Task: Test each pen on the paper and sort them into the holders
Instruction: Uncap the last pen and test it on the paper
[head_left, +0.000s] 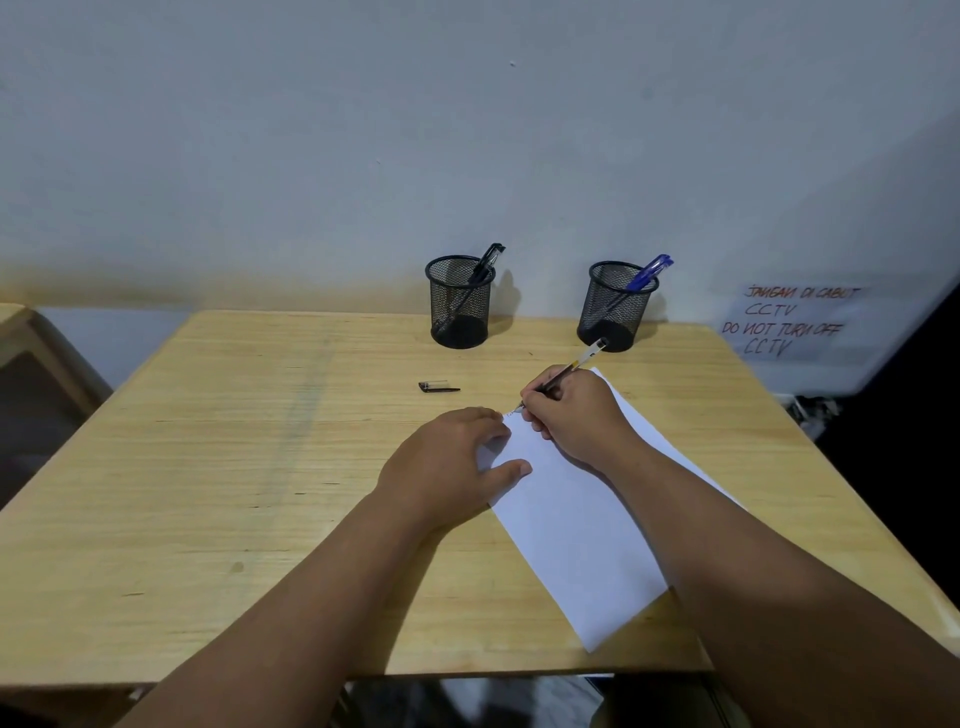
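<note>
My right hand (574, 413) grips an uncapped pen (584, 361) with a clear barrel, its tip touching the far corner of a white sheet of paper (582, 540). My left hand (452, 457) lies flat with fingers spread, pressing the paper's left edge. The pen's black cap (439, 387) lies on the wooden table (208, 467) to the left of the hands. Two black mesh holders stand at the back: the left holder (460, 301) has black pens, the right holder (615, 306) has blue pens.
A grey wall rises right behind the holders. A handwritten CCTV notice (792, 319) hangs at the right, beyond the table edge. Another wooden piece of furniture (31, 338) stands at the far left.
</note>
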